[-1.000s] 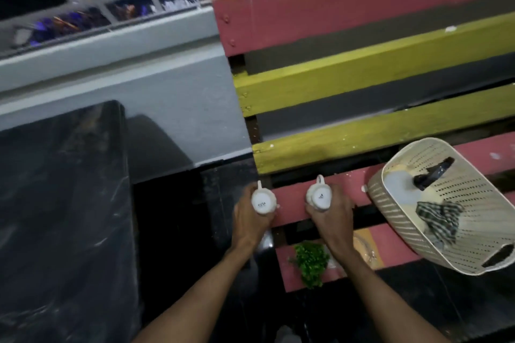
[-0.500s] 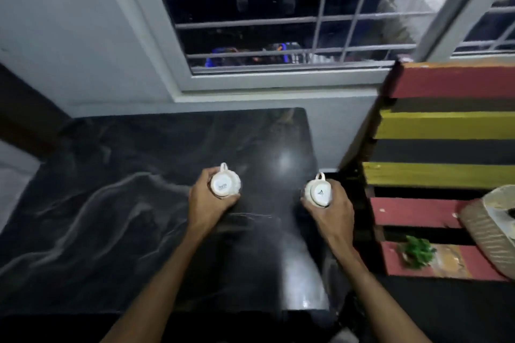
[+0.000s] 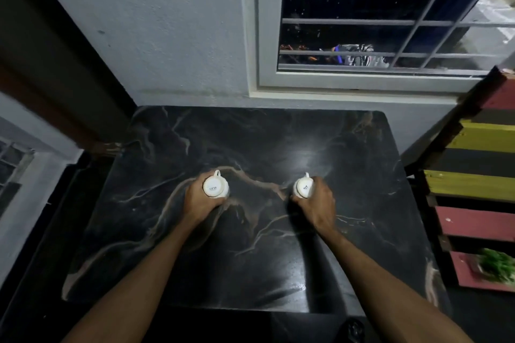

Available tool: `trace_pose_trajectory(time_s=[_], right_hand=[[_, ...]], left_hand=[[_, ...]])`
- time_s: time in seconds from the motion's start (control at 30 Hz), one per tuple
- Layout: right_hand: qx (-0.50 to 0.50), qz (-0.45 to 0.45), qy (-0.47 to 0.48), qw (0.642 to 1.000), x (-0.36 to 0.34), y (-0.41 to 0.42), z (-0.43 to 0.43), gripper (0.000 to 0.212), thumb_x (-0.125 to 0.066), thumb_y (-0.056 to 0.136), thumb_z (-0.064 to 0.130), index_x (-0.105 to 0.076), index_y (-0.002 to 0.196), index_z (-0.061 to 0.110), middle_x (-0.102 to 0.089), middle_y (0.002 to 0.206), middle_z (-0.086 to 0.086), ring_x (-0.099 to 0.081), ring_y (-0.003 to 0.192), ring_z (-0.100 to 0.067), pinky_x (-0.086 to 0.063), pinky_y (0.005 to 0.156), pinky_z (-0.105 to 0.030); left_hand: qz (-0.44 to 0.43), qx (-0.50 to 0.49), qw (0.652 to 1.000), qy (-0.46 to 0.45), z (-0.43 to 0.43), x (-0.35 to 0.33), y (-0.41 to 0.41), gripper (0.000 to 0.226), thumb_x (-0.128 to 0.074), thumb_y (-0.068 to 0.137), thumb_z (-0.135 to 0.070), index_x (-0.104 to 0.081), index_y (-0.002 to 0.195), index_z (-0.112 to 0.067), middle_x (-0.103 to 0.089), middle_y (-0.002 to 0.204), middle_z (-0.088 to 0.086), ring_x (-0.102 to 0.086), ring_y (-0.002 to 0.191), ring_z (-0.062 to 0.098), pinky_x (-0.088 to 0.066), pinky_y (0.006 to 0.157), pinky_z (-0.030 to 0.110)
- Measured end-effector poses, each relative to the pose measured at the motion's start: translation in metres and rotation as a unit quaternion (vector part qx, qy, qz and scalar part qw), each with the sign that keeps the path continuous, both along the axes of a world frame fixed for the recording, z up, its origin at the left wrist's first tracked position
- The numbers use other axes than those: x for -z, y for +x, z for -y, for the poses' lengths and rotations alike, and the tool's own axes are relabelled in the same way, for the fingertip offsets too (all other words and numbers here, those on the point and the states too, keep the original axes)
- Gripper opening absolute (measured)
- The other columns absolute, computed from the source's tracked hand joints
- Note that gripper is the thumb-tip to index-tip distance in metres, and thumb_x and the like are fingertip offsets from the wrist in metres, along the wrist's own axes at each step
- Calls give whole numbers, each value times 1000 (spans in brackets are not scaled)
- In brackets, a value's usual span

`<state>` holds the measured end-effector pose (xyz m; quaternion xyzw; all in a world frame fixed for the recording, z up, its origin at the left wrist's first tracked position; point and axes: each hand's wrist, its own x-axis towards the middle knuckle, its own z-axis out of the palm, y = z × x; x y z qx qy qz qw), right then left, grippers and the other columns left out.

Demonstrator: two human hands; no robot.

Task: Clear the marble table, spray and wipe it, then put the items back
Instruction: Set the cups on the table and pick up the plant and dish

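Over the dark marble counter (image 3: 250, 273), the left hand (image 3: 202, 202) grips one upturned white cup (image 3: 215, 188); the right hand (image 3: 317, 205) grips another cup (image 3: 303, 188).

Two forearms enter from the bottom of the frame, both bare with no sleeve showing. The left hand (image 3: 202, 200) and right hand (image 3: 316, 203), mid-frame, wear no gloves; no rings, watch or bands are visible on wrists or fingers.
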<state>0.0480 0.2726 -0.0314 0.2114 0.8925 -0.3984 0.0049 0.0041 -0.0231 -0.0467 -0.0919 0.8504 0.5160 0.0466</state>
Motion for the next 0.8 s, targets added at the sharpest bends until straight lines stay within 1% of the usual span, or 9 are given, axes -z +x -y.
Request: trace_pose_trajectory(time_s=[0.07,0.17,0.23,0.33,0.47,0.57,0.63,0.7,0.8], right_hand=[[0,3,14,1000,8,-5,8,45,-78,73,38,-53,105,20,-61,102,1,-60,89,-21,-53,78,-41],[6,-2,27,1000,20,-9,12,48,-78,73,38,-53,109,20,-59,107,1,-59,94,-21,-45,74,-33],[13,-9,33,999,25,-13,12,49,-78,75,38,-53,112,19,-58,110,0,-58,96,-21,-41,75,-30],[19,-18,37,999,28,-21,11,49,-79,76,37,-54,114,18,-59,111,-2,-59,98,-22,-45,77,-32],[25,-18,24,999,33,-22,10,50,-79,74,38,-53,112,21,-59,112,0,-60,100,-24,-43,77,-32],[15,-7,-3,1000,35,-20,5,69,-85,66,42,-47,121,26,-59,119,1,-60,109,-25,-44,80,-32],[1,13,-39,999,32,-17,1,101,-91,58,48,-39,141,24,-54,138,-1,-53,127,-26,-48,97,-40],[-12,24,-79,996,22,-10,-8,124,-93,54,52,-25,153,22,-43,152,-4,-44,138,-25,-43,111,-47],[-36,-9,-101,994,5,14,-30,118,-88,63,54,-23,156,22,-35,157,-3,-38,143,-21,-39,115,-44]], left_hand=[[5,9,1000,6,10,8,-4,68,-93,61,0,-68,123,-16,-74,114,-1,-70,107,17,-55,100,40],[14,28,999,26,15,15,-10,69,-91,63,4,-65,125,-12,-73,120,5,-68,113,23,-52,104,45],[12,37,998,39,15,16,-12,67,-89,64,6,-66,121,-21,-73,116,1,-69,109,19,-54,103,44],[7,42,998,40,13,17,-14,71,-88,64,7,-61,113,-37,-72,108,-6,-68,100,12,-55,99,42],[1,52,997,60,13,19,-13,68,-86,64,1,-60,111,-42,-71,108,-4,-68,104,19,-55,98,44],[-12,63,997,52,13,20,-13,77,-87,64,4,-56,118,-41,-68,113,-5,-66,108,22,-53,100,45],[-6,61,998,35,12,19,-11,88,-88,62,10,-51,130,-33,-65,121,-3,-63,113,22,-51,101,41],[-8,30,999,28,5,11,-3,102,-90,62,7,-42,146,-25,-60,132,1,-59,118,18,-47,103,34],[-102,-36,994,31,-22,-16,16,93,-89,69,1,-44,146,-25,-56,141,2,-57,127,20,-44,109,34]])
